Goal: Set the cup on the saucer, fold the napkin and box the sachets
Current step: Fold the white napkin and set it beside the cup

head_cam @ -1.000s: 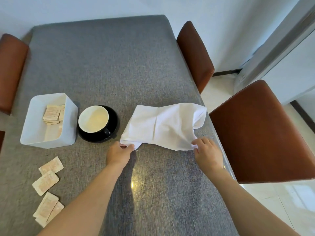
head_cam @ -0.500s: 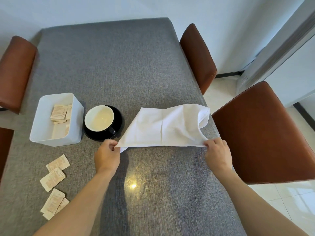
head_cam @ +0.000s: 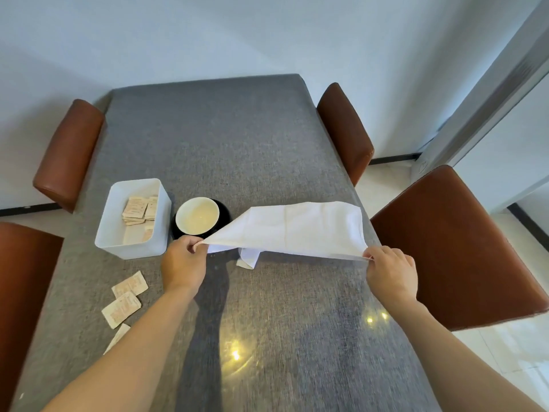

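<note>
Both forearms reach forward over the grey counter (head_cam: pixel 225 138). The left hand (head_cam: pixel 183 264) pinches one near corner of the white napkin (head_cam: pixel 300 227) and the right hand (head_cam: pixel 391 270) pinches the other, stretching the near edge taut above the surface; a loose corner droops beneath. The cup (head_cam: pixel 197 215) sits on the black saucer (head_cam: pixel 226 215), just left of the napkin. The white box (head_cam: pixel 133 251), left of the cup, holds several sachets (head_cam: pixel 139 207). More sachets (head_cam: pixel 126 298) lie loose near the box. The napkin's right side nears the counter's right edge, beside a brown chair (head_cam: pixel 457 245). Bare counter stretches beyond the cup.
</note>
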